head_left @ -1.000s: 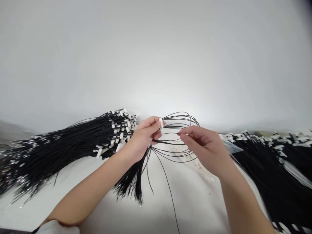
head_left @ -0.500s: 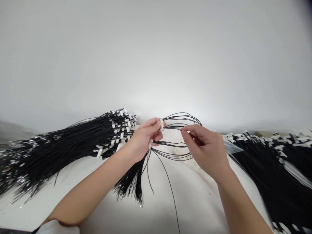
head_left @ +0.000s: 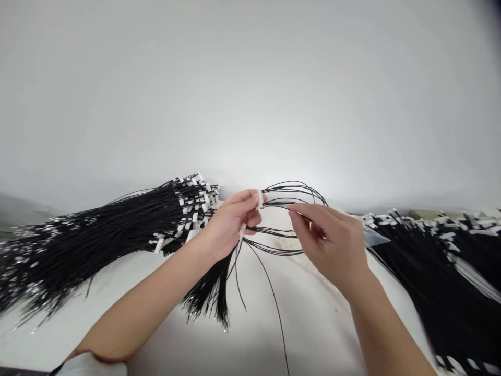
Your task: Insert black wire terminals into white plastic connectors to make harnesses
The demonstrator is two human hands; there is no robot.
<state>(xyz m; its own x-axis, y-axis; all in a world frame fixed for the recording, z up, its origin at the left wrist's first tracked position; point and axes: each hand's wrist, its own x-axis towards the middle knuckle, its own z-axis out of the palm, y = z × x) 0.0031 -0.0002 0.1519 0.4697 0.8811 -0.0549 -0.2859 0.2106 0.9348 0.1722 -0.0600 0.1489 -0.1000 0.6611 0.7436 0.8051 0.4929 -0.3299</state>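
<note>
Between thumb and fingers, my left hand [head_left: 235, 222] grips a white connector [head_left: 260, 199] at the upper end of a looped wire harness. A second white connector [head_left: 241, 231] sits lower, beside the fingers of that hand. Thin black wires [head_left: 295, 185] run from the upper connector, curve round to the right and come back to the lower one. To the right, my right hand [head_left: 332, 237] is closed, its thumb and forefinger pinching a single black wire [head_left: 277, 205] a short way from the upper connector. The wire's far part is hidden behind the fingers.
On the left lies a large bundle of black wires [head_left: 117, 227] with white connectors at one end. A smaller wire bunch [head_left: 213, 292] hangs below my left hand. More black harnesses [head_left: 426, 277] cover the right side. A pale wall [head_left: 250, 94] rises behind.
My right hand's thumb and forefinger have shifted slightly left along the wire, toward the upper connector. My left hand has stayed in place.
</note>
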